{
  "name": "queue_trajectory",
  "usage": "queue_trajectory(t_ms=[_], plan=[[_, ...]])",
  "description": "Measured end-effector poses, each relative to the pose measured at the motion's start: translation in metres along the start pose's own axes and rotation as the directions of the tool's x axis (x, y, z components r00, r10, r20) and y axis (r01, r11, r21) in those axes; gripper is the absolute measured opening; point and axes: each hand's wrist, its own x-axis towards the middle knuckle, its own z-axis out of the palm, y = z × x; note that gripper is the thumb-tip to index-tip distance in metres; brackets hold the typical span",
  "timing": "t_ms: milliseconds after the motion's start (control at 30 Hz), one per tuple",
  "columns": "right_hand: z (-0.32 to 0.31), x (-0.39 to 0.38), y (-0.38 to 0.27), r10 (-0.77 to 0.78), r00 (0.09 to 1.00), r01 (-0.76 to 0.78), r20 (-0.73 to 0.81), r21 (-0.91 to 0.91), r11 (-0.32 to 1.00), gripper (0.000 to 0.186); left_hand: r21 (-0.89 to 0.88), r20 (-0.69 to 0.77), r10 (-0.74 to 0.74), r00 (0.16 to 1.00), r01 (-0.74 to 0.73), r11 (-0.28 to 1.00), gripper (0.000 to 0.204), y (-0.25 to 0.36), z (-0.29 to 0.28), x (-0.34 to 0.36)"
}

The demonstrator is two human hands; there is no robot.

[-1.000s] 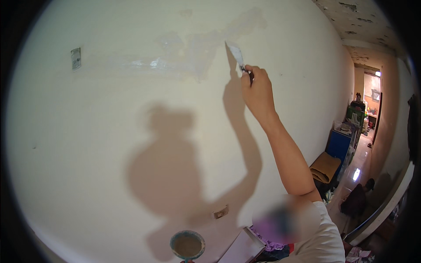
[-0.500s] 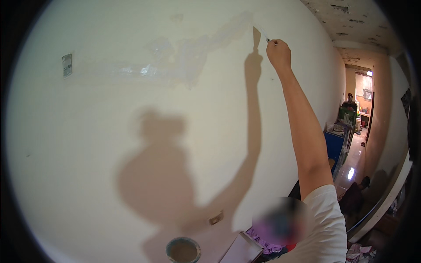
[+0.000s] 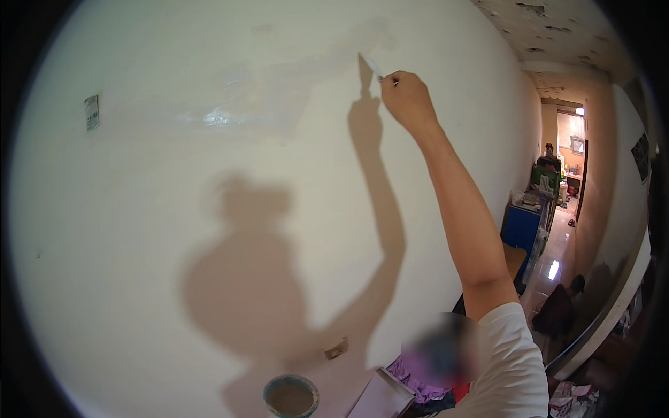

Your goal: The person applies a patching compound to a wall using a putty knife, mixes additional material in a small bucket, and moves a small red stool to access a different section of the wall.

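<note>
High on the cream wall [image 3: 334, 188], it's the right hand [image 3: 408, 101] at work, arm nearly stretched out, fingers folded together and pinching the handle of a metal putty knife [image 3: 372, 67]. That blade sits just under the upper-right arm of the grey smeared patch [image 3: 279, 104], slanting up and left, its tip practically meeting its own shadow; whether it presses the wall or floats just off it, the view can't settle.

And this is where trouble could creep in! A reach this long looks likely to loosen control, so the blade could tip onto 1 corner and score a line. Too steep a slant could scrape material away; too flat could leave a ridge. Lower left, a glossy spot [image 3: 217, 117] shines, perhaps wet, and a stray brush of the knuckles could mar it.

Watch the light, too: the arm's shadow [image 3: 390, 223] climbs right up beside the blade, and it could hide a missed hollow.

Down at the bottom edge, the round bowl [image 3: 290, 378] of grey-brown paste [image 3: 290, 400] looks a risk of its own. The left hand is out of frame, so its fingers can't be told; poorly supported, that bowl could tilt and spill toward the white box [image 3: 382, 396] and purple cloth [image 3: 414, 383] to its right.
</note>
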Motion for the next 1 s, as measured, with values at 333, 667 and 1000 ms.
queue_trajectory(t_ms=[333,667,1000], plan=[[-0.031,0.046,0.019,-0.075,0.992,0.061,-0.102,-0.133,0.989,0.036,-0.017,0.056,0.061,0.997,-0.06,0.998,0.025,-0.003,0.01,0.004],[-0.003,0.04,0.021,-0.173,0.985,0.169,-0.028,-0.099,0.981,0.035,-0.078,-0.017,-0.042,0.999,0.041,0.996,0.029,0.002,0.018,-0.017],[-0.024,-0.002,0.003,-0.166,0.985,0.162,-0.047,-0.071,0.984,0.035,-0.015,-0.017,0.0,1.0,0.0,1.0,0.029,-0.006,0.011,-0.016]])
